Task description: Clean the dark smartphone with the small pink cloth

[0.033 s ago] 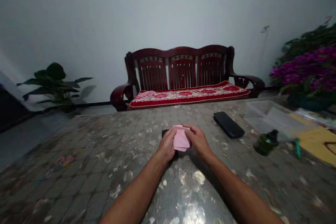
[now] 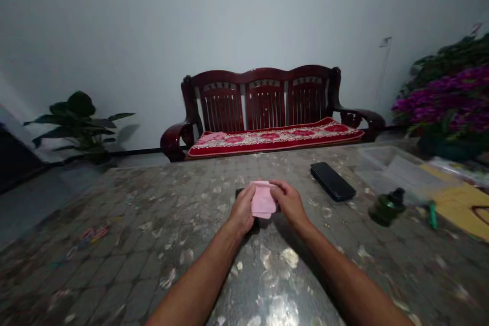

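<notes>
Fingers of left hand and right hand pinching pink cloth between them, above table

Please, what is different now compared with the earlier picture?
Very little. The right hand and the pink cloth shifted slightly away from the person; both hands still hold the cloth, the left hand in place. The black phone, green bottle and table stayed put.

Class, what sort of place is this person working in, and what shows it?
Probably a home living room: a carved wooden bench with a red cushion, a potted plant, and a stone-patterned table.
</notes>
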The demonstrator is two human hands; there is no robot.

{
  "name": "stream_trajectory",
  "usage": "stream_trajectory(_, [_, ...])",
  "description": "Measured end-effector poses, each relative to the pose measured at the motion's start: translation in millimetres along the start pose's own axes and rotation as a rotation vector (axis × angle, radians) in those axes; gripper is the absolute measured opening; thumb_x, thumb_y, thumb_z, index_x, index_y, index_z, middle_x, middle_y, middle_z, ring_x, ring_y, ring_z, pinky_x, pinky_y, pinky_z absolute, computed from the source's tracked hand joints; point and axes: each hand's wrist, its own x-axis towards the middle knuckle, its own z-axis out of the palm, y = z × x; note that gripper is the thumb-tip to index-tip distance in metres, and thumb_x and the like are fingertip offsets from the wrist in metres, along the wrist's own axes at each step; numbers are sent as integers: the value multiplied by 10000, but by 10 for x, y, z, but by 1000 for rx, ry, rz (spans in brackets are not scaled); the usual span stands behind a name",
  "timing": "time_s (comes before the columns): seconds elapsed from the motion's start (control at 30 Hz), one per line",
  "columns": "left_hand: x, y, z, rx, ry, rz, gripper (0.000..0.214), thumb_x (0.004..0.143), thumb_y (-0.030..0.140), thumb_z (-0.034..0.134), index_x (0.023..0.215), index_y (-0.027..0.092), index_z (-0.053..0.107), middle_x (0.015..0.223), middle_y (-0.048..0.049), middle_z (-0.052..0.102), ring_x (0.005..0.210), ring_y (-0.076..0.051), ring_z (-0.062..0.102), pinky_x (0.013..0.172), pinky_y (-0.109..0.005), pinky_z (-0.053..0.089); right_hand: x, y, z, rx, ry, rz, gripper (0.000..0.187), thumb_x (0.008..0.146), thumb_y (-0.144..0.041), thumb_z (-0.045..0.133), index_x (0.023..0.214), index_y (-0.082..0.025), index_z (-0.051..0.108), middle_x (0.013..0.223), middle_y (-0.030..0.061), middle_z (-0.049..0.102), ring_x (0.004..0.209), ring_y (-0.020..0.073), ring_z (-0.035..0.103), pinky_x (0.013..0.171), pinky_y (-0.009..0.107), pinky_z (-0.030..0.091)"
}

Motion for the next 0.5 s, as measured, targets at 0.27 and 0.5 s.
stream_trajectory(0.27, [9, 6, -4, 17, -45, 29, 243, 927, 284, 657, 1089, 108, 697, 887, -101, 758, 700, -168, 707, 641, -240, 554, 7, 21, -50, 40, -107, 28, 495, 578, -504, 814, 905, -146, 719, 762, 43, 673, 673, 168, 580, 590, 263, 412])
stream_trajectory(0.5, [-15, 32, -74, 204, -68, 37, 348, 757, 315, 833, 1029, 123, 732, 909, -82, 761, 727, -166, 695, 644, -222, 522, 38, 2, -91, 98, -38, 5, 427, 628, -553, 780, 755, -170, 643, 616, -10, 610, 555, 127, 507, 536, 242, 392])
